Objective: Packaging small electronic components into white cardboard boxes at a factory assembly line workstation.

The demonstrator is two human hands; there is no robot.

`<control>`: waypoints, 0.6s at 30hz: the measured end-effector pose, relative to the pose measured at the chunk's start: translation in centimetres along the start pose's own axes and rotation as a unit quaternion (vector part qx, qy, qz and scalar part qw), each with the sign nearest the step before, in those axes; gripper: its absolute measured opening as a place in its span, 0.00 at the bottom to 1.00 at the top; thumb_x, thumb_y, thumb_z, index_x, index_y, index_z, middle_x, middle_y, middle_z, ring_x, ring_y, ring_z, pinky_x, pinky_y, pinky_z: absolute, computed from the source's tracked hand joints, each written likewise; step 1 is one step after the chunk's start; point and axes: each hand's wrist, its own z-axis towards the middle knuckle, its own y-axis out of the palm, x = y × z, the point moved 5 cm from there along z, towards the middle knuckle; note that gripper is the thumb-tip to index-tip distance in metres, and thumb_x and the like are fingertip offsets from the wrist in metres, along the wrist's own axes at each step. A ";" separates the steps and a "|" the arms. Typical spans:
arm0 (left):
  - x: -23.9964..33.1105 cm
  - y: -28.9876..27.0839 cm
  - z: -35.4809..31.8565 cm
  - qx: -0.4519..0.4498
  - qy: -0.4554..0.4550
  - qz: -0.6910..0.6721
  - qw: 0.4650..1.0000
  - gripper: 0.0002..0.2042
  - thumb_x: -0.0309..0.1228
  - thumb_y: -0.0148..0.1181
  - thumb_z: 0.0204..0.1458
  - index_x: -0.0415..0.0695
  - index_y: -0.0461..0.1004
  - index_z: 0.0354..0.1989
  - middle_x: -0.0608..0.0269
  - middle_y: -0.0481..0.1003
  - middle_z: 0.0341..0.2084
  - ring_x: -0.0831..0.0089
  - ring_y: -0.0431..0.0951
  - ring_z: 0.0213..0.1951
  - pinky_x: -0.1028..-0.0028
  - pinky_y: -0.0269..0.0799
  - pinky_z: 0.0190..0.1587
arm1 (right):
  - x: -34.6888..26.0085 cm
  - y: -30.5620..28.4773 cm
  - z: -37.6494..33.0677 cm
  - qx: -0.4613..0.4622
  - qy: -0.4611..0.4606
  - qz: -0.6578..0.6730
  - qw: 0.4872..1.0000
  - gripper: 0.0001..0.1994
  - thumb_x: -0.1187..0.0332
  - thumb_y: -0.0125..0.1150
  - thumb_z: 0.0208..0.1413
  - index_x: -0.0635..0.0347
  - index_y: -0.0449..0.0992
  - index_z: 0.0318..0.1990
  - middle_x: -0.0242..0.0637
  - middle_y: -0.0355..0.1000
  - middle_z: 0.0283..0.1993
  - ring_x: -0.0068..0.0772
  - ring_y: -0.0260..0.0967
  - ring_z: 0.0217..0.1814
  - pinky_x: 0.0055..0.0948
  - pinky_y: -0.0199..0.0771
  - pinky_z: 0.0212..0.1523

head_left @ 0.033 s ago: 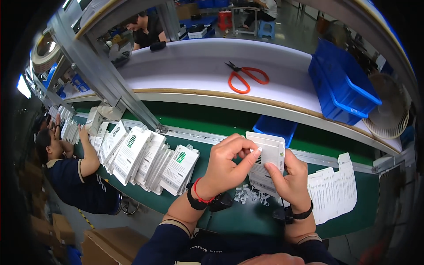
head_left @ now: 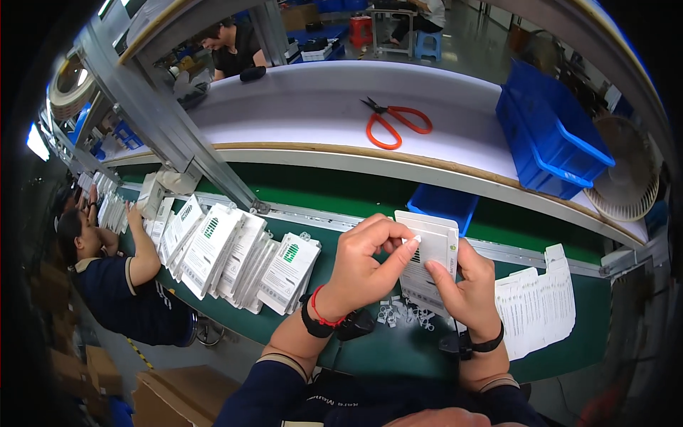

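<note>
My right hand [head_left: 469,288] grips a flat white carton [head_left: 435,235] upright in front of me, thumb across its face. My left hand [head_left: 370,260] is closed in a pinch at the carton's left side. Between its thumb and forefinger shows a small white piece [head_left: 417,240], too small to make out fully, close against the carton. Below the carton, a scatter of small white plastic hang tabs [head_left: 405,315] lies on the green table [head_left: 356,349]. Left of my hands lean rows of white cartons [head_left: 288,267] with green print, several with clear tabs on top.
Fanned flat white cartons [head_left: 537,309] lie on the right. On the shelf [head_left: 299,107] above are red-handled scissors [head_left: 391,121] and blue bins [head_left: 548,135]. A smaller blue bin [head_left: 445,204] sits beneath it. A co-worker [head_left: 124,277] works at the left; a fan [head_left: 622,171] stands far right.
</note>
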 end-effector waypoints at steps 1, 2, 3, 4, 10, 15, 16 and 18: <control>0.0 -0.2 0.2 0.007 0.001 -0.005 1.000 0.03 0.22 0.63 0.47 0.38 0.76 0.30 0.65 0.72 0.22 0.81 0.66 0.24 0.80 0.62 0.28 | 0.1 0.0 0.0 0.002 0.003 0.001 1.000 0.10 0.75 0.62 0.50 0.70 0.73 0.39 0.52 0.75 0.36 0.46 0.77 0.36 0.30 0.72 0.34; -0.1 -0.3 0.1 0.003 -0.008 -0.014 1.000 0.03 0.22 0.63 0.48 0.37 0.76 0.30 0.66 0.72 0.23 0.81 0.65 0.24 0.81 0.61 0.28 | -0.1 0.1 0.0 -0.010 -0.012 -0.002 1.000 0.11 0.76 0.62 0.50 0.70 0.73 0.41 0.52 0.75 0.36 0.46 0.77 0.36 0.30 0.73 0.35; -0.2 -0.3 0.0 0.002 -0.010 -0.013 1.000 0.03 0.22 0.63 0.48 0.37 0.76 0.30 0.66 0.72 0.23 0.81 0.65 0.24 0.81 0.61 0.28 | -0.3 0.3 -0.1 -0.022 -0.027 -0.005 0.999 0.13 0.76 0.61 0.50 0.71 0.73 0.43 0.52 0.75 0.37 0.47 0.76 0.37 0.31 0.73 0.36; -0.3 -0.3 0.0 0.008 0.001 -0.013 1.000 0.03 0.22 0.62 0.48 0.37 0.76 0.30 0.66 0.72 0.22 0.81 0.66 0.23 0.81 0.62 0.27 | -0.2 0.3 -0.1 -0.022 -0.025 -0.003 0.999 0.13 0.76 0.61 0.50 0.71 0.73 0.43 0.52 0.75 0.37 0.47 0.76 0.37 0.31 0.73 0.36; -1.6 -0.3 -0.1 0.033 -0.004 -0.035 0.999 0.03 0.23 0.62 0.48 0.37 0.76 0.29 0.66 0.72 0.22 0.82 0.66 0.22 0.81 0.62 0.25 | -0.5 1.0 -0.1 -0.048 -0.054 0.018 0.997 0.20 0.78 0.56 0.50 0.72 0.70 0.54 0.55 0.74 0.44 0.49 0.76 0.43 0.32 0.73 0.45; -2.2 -0.3 -0.1 0.001 -0.066 -0.069 0.995 0.02 0.21 0.59 0.51 0.36 0.74 0.31 0.65 0.73 0.28 0.81 0.70 0.30 0.81 0.65 0.34 | -0.4 1.2 0.2 -0.049 -0.071 0.046 0.995 0.24 0.80 0.53 0.50 0.71 0.67 0.58 0.54 0.71 0.53 0.47 0.75 0.48 0.31 0.71 0.50; -2.2 -0.3 0.0 0.001 -0.066 -0.078 0.995 0.02 0.21 0.59 0.51 0.36 0.74 0.31 0.65 0.73 0.28 0.81 0.70 0.30 0.81 0.66 0.34 | -0.5 1.3 0.2 -0.051 -0.071 0.047 0.995 0.24 0.80 0.53 0.50 0.71 0.67 0.58 0.54 0.71 0.53 0.47 0.75 0.48 0.31 0.71 0.50; -2.2 -0.7 0.0 0.008 -0.062 -0.080 0.995 0.01 0.21 0.59 0.52 0.36 0.74 0.30 0.65 0.73 0.28 0.81 0.71 0.30 0.81 0.66 0.35 | -1.1 1.6 0.5 -0.053 -0.097 0.033 0.993 0.24 0.80 0.53 0.50 0.71 0.67 0.57 0.55 0.72 0.52 0.48 0.74 0.49 0.32 0.71 0.50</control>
